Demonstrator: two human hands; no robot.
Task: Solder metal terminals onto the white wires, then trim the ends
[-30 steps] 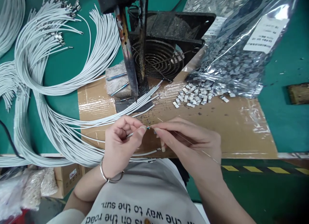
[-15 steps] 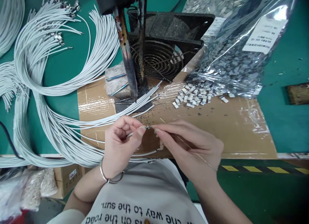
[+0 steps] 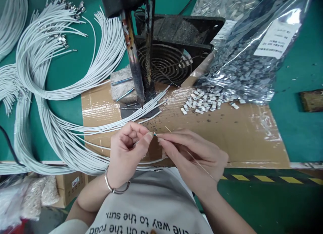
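Note:
My left hand [image 3: 127, 149] pinches the stripped end of a white cable [image 3: 118, 124] between thumb and forefinger, near the front edge of a taped cardboard sheet [image 3: 242, 129]. My right hand [image 3: 194, 151] meets it fingertip to fingertip, its fingers pressed together on the tiny wire tips at the cable end. A thin bare wire [image 3: 199, 165] lies across the back of my right hand. A silver bangle [image 3: 114, 188] is on my left wrist.
Bundles of white cables [image 3: 50, 59] curve over the green table on the left. A black soldering stand [image 3: 137, 52] and a fan [image 3: 169, 55] stand behind my hands. Small metal terminals [image 3: 202, 101] spill from a clear bag [image 3: 252, 55] at the right.
My right hand has drawn slightly left and closer to me, its fingers tightening on the cable tip. My left hand has barely moved.

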